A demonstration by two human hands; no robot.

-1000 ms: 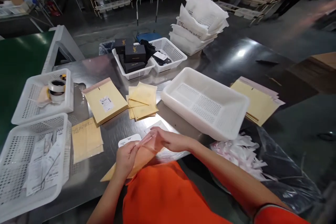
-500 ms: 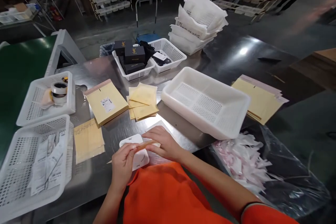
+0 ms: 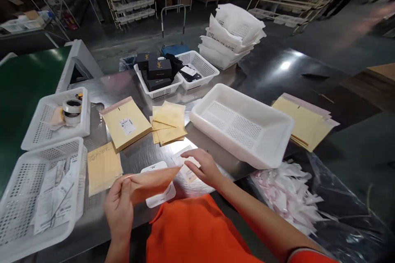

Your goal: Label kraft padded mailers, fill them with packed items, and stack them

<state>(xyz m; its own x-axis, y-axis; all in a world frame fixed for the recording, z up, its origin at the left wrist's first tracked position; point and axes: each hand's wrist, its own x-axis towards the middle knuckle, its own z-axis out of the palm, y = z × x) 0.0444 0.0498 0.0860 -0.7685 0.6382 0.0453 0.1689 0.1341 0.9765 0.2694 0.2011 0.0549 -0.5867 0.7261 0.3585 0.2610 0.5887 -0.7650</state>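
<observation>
My left hand (image 3: 119, 207) grips one end of a tan paper envelope (image 3: 154, 185), which is tilted above the table. My right hand (image 3: 207, 168) is off the envelope, thumb and fingers apart, near its far end. Partly hidden beneath the envelope lies a flat white device with rounded corners (image 3: 156, 202). Below my right hand are a clear plastic sleeve (image 3: 197, 189) and a printed paper (image 3: 189, 174). Further forward sit small yellow envelopes (image 3: 169, 115) and a stack of larger yellow mailers (image 3: 125, 125) with a printed label on top.
A large white basket (image 3: 285, 131) stands right of centre, with more yellow mailers (image 3: 304, 121) beyond it. On the left are a basket of tape rolls (image 3: 31, 141) and one of printed papers (image 3: 78, 189). Black boxes (image 3: 159, 69) and stacked baskets (image 3: 234, 33) stand behind. Peeled strips (image 3: 286, 193) fill a bag.
My right hand has let go of the envelope and moved right. My left hand has drawn left with the envelope, turning its broad side into view.
</observation>
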